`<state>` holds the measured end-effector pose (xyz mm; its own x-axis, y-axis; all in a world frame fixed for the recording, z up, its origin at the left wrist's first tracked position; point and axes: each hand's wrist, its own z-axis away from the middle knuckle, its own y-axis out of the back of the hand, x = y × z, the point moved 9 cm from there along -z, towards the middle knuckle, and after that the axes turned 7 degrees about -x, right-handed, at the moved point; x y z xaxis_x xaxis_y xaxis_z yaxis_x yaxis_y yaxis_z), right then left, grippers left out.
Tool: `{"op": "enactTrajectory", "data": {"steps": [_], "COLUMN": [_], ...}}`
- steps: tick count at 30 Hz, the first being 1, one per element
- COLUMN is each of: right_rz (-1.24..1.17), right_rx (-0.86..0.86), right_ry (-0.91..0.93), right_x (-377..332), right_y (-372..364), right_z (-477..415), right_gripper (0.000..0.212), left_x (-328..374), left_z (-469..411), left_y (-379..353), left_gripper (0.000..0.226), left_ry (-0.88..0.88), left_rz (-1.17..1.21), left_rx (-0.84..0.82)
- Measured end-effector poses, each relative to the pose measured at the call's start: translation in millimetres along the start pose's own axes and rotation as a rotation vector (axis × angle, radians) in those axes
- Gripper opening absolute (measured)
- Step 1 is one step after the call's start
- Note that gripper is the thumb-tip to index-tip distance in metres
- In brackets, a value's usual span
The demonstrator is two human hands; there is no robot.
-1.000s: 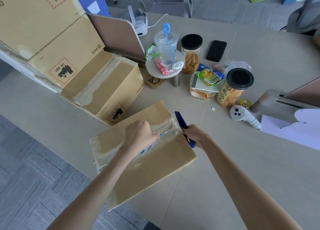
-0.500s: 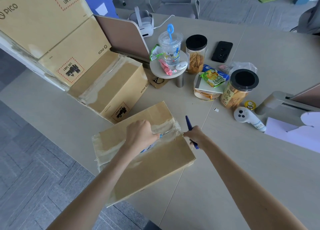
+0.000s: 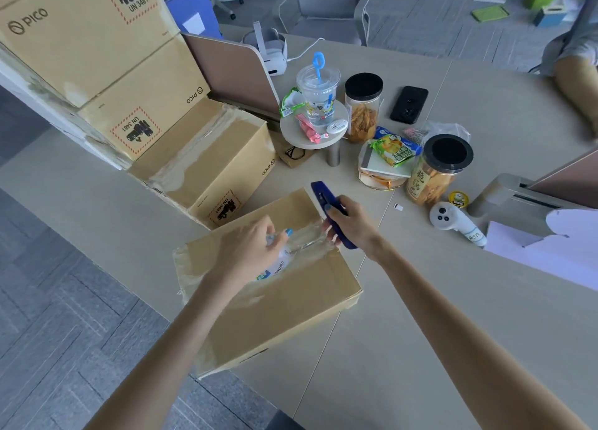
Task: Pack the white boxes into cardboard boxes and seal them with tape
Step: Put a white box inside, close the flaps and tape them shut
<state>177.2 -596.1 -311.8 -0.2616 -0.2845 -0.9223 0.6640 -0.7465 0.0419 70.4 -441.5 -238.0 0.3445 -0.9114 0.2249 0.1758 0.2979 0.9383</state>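
Observation:
A closed cardboard box lies at the table's near-left edge, with clear tape running along its top seam. My left hand grips a roll of clear tape on top of the box, fingers curled over it. My right hand holds a blue utility knife at the box's far right corner, where the tape strip ends. The knife's tip points away from me. No white boxes are visible outside the carton.
A taped carton stands behind, with two larger PICO cartons stacked to the left. Snack jars, a plastic cup, a phone and a white controller crowd the middle. White flat cardboard lies at right.
My right hand has lifted and turned the blue knife, moving it up to the end of the tape strip. My left hand stays on the tape roll, fingers slightly spread.

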Motion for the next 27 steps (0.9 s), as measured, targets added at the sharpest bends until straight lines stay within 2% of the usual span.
{"op": "enactTrajectory", "data": {"steps": [2, 4, 6, 8, 10, 13, 16, 20, 22, 25, 26, 27], "right_rz": [0.054, 0.093, 0.123, 0.108, 0.1, 0.146, 0.158, 0.219, 0.265, 0.356, 0.366, 0.367], "right_rx": [-0.027, -0.028, -0.003, 0.021, 0.043, 0.114, 0.149, 0.184, 0.187, 0.215, 0.214, 0.208], "right_ry": [-0.018, -0.029, -0.008, 0.0, -0.023, -0.043, -0.059, -0.078, -0.093, -0.111, -0.117, -0.118], "right_x": [-2, 1, 1, 5, 12, 21, 29, 25, 26, 31, 33, 30], "right_y": [-14, -25, -36, -48, -59, -63, -61, -62, -62, -57, -57, -58], "right_z": [0, -1, -1, 0, 0, -1, -4, -4, -6, -10, -12, -10], "right_gripper": [0.011, 0.011, 0.011, 0.008, 0.009, 0.007, 0.008, 0.012, 0.011, 0.005, 0.006, 0.006], "left_x": [-22, -33, -41, -46, -47, -48, -54, -61, -68, -88, -93, -97], "left_z": [3, 11, 17, 20, 23, 25, 25, 33, 37, 48, 52, 56], "left_y": [-10, -17, -19, -22, -25, -30, -30, -18, -6, 14, 15, 12], "left_gripper": [0.033, 0.045, 0.051, 0.06, 0.07, 0.06, 0.061, 0.047, 0.047, 0.052, 0.053, 0.052], "left_ry": [-0.011, -0.017, -0.022, -0.051, -0.067, -0.088, -0.108, -0.088, -0.07, 0.027, 0.025, -0.01], "left_rz": [0.341, 0.661, 0.822, 0.885, 0.895, 0.924, 0.929, 0.854, 0.706, 0.333, 0.29, 0.366], "left_rx": [-0.157, -0.296, -0.36, -0.37, -0.376, -0.362, -0.319, -0.249, -0.171, -0.01, -0.002, -0.04]}}
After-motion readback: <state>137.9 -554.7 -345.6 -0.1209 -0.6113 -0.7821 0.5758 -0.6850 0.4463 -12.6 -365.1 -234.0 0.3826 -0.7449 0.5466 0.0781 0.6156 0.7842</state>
